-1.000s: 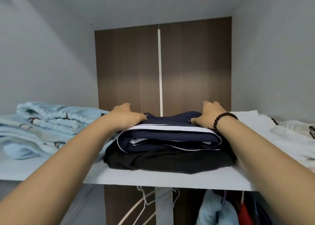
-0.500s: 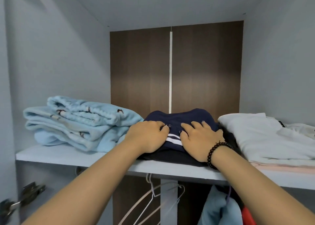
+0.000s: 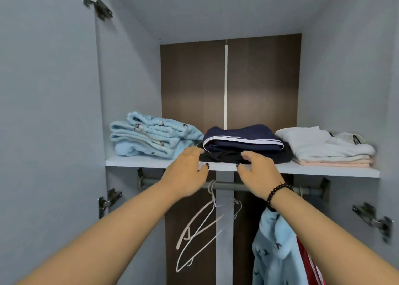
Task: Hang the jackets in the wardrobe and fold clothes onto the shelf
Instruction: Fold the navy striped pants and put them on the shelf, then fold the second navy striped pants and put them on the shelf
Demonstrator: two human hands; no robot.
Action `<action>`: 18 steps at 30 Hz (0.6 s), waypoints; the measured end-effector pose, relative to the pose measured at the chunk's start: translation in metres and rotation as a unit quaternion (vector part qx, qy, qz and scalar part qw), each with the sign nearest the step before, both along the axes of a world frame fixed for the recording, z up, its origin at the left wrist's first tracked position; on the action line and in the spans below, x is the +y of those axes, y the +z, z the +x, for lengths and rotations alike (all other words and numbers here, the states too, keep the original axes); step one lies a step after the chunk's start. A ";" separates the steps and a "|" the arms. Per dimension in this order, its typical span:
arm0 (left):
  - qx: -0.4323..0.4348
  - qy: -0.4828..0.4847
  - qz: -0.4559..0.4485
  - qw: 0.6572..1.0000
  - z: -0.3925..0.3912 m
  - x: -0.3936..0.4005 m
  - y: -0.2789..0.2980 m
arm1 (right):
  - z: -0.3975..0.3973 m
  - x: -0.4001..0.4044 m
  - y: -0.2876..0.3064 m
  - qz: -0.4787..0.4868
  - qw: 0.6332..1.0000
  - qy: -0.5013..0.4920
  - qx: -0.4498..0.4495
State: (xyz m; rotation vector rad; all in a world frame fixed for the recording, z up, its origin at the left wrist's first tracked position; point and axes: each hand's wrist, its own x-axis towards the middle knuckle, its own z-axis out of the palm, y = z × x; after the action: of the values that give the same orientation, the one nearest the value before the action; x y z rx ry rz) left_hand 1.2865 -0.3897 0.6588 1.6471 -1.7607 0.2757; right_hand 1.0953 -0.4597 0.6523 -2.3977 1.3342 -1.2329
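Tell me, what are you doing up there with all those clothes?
A person is putting folded clothes away in a wardrobe. Both hands, the left hand and the right hand, are at the front edge of the shelf, by the dark pile with the navy folded garment on top. Neither grips it.

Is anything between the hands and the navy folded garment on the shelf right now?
Nothing visible. The left hand and right hand are at the shelf front edge, directly before the navy garment, which lies on a black garment. The neighbouring blue stack and white stack sit beside it.
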 end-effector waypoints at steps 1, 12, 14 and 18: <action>-0.012 0.005 0.006 1.000 0.004 0.015 -0.006 | 0.004 0.016 -0.007 0.012 1.000 0.005 0.012; -0.039 0.035 0.097 0.994 0.041 0.177 -0.052 | 0.026 0.152 -0.056 0.056 0.992 0.064 0.097; -0.055 0.048 0.114 0.991 0.045 0.203 -0.060 | 0.030 0.173 -0.068 0.060 0.988 0.081 0.115; -0.055 0.090 0.150 0.983 0.047 0.254 -0.072 | 0.039 0.205 -0.085 0.063 0.982 0.125 0.130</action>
State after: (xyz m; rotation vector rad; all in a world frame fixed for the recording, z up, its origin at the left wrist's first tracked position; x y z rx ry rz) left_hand 1.3340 -0.1360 0.5871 2.0468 -1.8054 0.1921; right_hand 1.1342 -0.2543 0.5673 -2.6014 1.0855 -0.7704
